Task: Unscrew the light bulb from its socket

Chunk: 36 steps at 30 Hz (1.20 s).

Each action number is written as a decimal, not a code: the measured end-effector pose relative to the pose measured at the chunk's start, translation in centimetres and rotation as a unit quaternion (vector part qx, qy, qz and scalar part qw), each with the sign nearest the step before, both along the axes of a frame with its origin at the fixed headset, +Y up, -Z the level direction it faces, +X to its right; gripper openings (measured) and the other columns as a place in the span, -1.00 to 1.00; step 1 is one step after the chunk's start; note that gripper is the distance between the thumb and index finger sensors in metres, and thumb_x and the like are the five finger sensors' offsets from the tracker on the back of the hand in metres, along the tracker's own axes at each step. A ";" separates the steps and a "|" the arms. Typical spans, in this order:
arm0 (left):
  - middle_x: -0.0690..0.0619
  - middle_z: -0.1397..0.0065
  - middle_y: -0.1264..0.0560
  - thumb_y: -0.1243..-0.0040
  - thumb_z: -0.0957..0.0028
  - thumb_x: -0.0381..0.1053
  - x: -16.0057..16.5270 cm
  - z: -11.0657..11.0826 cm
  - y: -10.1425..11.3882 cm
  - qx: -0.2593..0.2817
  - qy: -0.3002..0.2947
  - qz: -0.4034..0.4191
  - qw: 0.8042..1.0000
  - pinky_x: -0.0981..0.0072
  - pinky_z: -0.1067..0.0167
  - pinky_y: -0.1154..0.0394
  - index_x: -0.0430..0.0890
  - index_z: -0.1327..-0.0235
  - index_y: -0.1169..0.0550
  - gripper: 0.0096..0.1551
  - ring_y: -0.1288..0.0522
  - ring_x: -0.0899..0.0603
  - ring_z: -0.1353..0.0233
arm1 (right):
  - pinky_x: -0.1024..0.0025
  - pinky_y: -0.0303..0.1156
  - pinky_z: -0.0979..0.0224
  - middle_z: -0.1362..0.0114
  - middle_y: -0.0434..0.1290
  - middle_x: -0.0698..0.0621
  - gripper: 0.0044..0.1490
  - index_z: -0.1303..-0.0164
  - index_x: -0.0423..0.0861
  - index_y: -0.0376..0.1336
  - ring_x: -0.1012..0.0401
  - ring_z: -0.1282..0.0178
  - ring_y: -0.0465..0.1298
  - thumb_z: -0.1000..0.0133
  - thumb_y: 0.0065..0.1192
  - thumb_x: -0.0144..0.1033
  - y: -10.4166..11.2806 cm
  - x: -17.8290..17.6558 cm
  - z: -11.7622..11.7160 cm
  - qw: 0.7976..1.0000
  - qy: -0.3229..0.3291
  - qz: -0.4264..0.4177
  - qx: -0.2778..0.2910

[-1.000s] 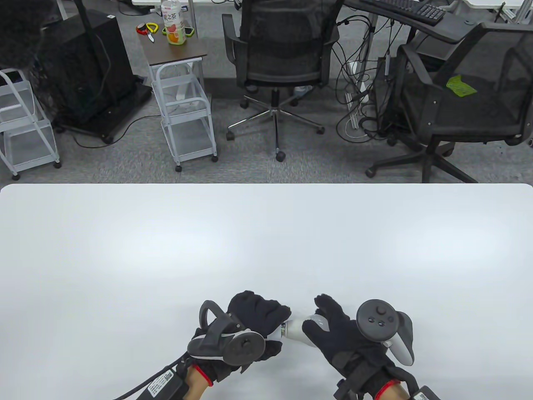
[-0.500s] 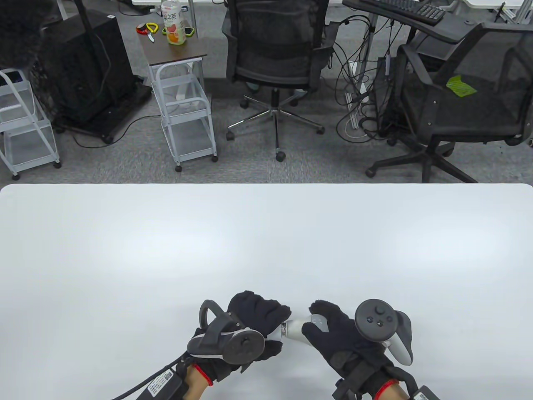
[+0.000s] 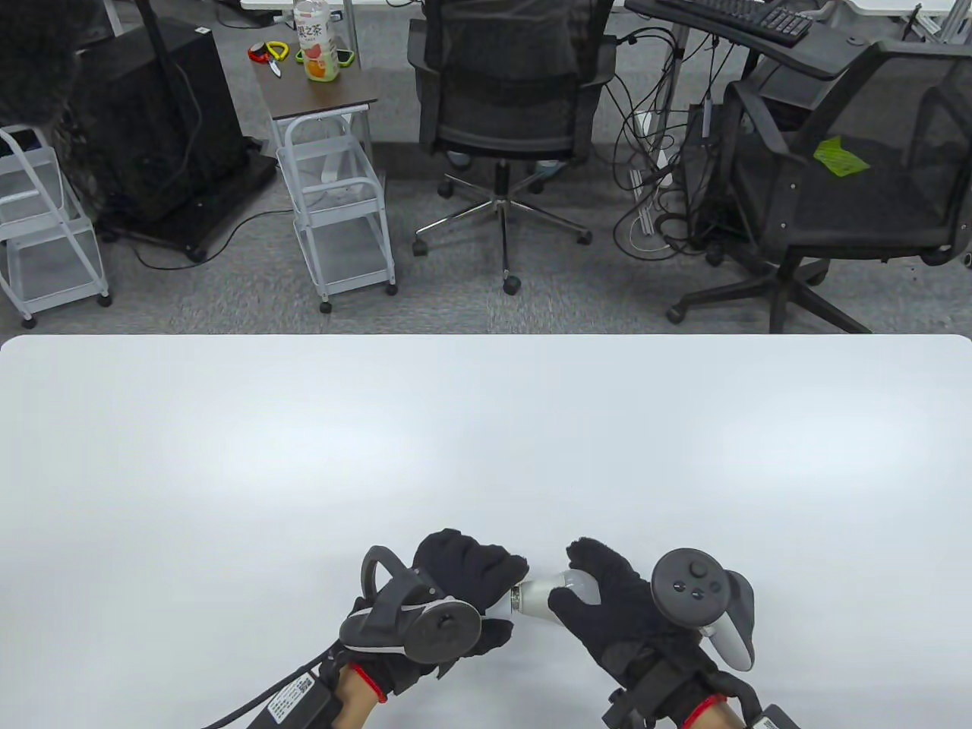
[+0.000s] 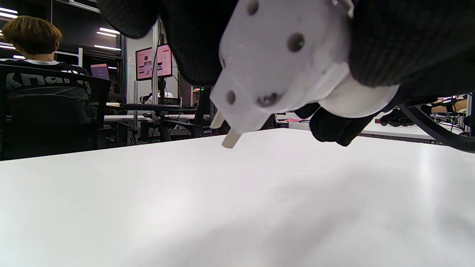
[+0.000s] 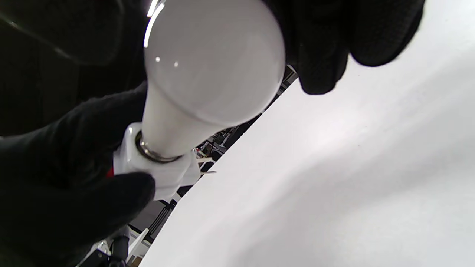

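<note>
With my left hand (image 3: 456, 585) gripping the socket (image 4: 282, 70) and my right hand (image 3: 607, 607) gripping the bulb (image 5: 207, 70) above the bench (image 3: 486, 456), too tight a squeeze could crack the bulb.

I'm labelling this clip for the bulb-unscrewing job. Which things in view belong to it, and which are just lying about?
Part of the job:
- light bulb, gripped by the right hand
- white socket with plug pins, held by the left hand

Just lying about:
- office chair beyond the table
- drink bottle on a side cart
- keyboard
</note>
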<state>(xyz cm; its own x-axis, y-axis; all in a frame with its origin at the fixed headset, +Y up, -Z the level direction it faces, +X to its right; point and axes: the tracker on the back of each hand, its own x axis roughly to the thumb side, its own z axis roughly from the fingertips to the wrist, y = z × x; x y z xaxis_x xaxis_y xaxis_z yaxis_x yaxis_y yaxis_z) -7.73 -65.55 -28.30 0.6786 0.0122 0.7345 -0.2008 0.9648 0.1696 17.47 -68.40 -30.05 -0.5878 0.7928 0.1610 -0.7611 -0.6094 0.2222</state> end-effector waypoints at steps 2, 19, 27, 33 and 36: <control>-0.18 -0.42 -0.61 -0.61 0.25 0.20 0.0 0.0 0.0 0.001 -0.001 0.002 1.000 -0.41 -0.39 -0.33 -0.17 -0.37 -0.61 -0.09 -0.64 -0.36 -0.32 | -0.26 0.45 -0.26 -0.47 0.33 -0.39 0.26 -0.46 -0.27 0.05 -0.21 -0.28 0.55 0.05 0.11 0.55 -0.3 0.5 -0.2 1.000 -0.008 0.003 -0.013; -0.17 -0.42 -0.62 -0.62 0.27 0.20 0.2 0.1 -0.1 0.002 -0.006 0.003 1.000 -0.40 -0.39 -0.34 -0.16 -0.36 -0.62 -0.09 -0.65 -0.35 -0.32 | -0.03 0.59 -0.06 -0.21 0.56 -0.19 0.09 -0.33 -0.26 0.17 0.07 0.04 0.68 0.03 0.19 0.44 -0.5 -0.1 -0.6 0.999 0.017 0.028 -0.035; -0.19 -0.42 -0.62 -0.59 0.23 0.21 -0.1 -0.4 -0.2 -0.028 0.001 0.007 1.000 -0.40 -0.39 -0.34 -0.18 -0.38 -0.61 -0.09 -0.65 -0.36 -0.31 | -0.10 0.52 -0.22 -0.37 0.39 -0.25 0.10 -0.37 -0.26 0.03 0.00 -0.15 0.60 0.04 0.33 0.29 0.1 -0.6 -0.1 0.999 0.030 0.029 -0.007; -0.20 -0.42 -0.61 -0.59 0.23 0.20 -0.4 -0.5 -0.3 -0.025 0.005 0.012 1.000 -0.41 -0.39 -0.33 -0.19 -0.38 -0.61 -0.09 -0.65 -0.36 -0.31 | -0.15 0.48 -0.28 -0.45 0.29 -0.26 0.13 -0.42 -0.25 -0.05 -0.04 -0.23 0.56 0.02 0.35 0.24 0.2 -0.9 0.1 0.999 0.040 0.028 0.002; -0.20 -0.42 -0.61 -0.59 0.23 0.20 -0.4 -0.4 -0.2 -0.020 0.004 0.016 1.000 -0.41 -0.39 -0.33 -0.18 -0.38 -0.61 -0.09 -0.65 -0.36 -0.31 | -0.19 0.46 -0.28 -0.49 0.27 -0.32 0.20 -0.47 -0.26 -0.06 -0.12 -0.25 0.55 0.02 0.24 0.39 -0.2 -0.4 -0.1 0.999 0.031 0.011 -0.011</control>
